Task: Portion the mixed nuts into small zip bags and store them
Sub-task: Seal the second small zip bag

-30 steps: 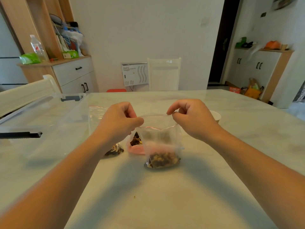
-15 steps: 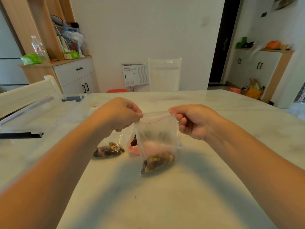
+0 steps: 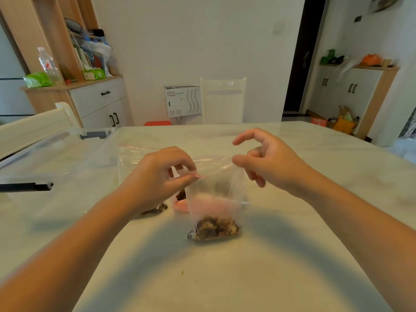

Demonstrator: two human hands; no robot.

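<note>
Half a second earlier both hands pinched the zip bag; now the right hand had let go, fingers spread, while the left hand pinched its top corner mid-table, probably sealed.

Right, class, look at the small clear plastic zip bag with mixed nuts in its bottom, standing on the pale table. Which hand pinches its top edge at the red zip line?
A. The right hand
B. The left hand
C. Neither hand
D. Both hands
B: the left hand pinches the red-lined top corner of the small clear plastic zip bag, while the right hand has loosely spread fingers beside the other corner, gripping nothing.
</note>
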